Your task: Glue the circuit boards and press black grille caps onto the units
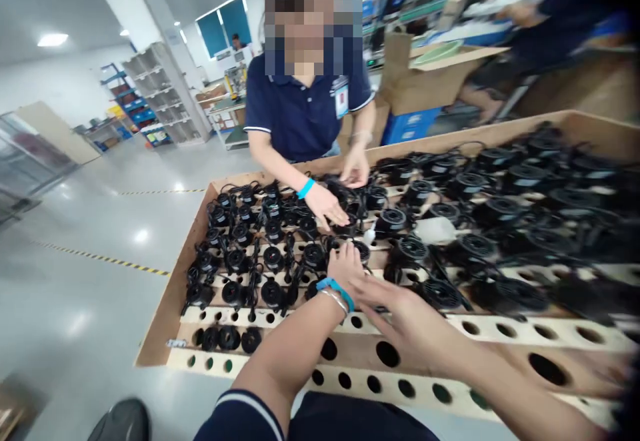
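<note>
My left hand (346,269), with a blue band and a bracelet at its wrist, reaches over the rows of black round motor-like units with cables. Its fingers stretch forward, close together, against or just above one black unit (361,250); contact is hard to judge. My right hand (395,302) comes in from the right, fingers extended and slightly blurred, its fingertips overlapping the side of my left hand. I make out nothing held in either hand. Beyond them, a white bottle (436,230) with a narrow white nozzle (369,234) lies across the units.
A wooden crate (170,294) with perforated slats (400,385) holds the units. Opposite, a co-worker's hands, one hand (326,205) and the other hand (355,166), work over the far rows. Behind stand an open cardboard box (425,81) and shelving (163,91).
</note>
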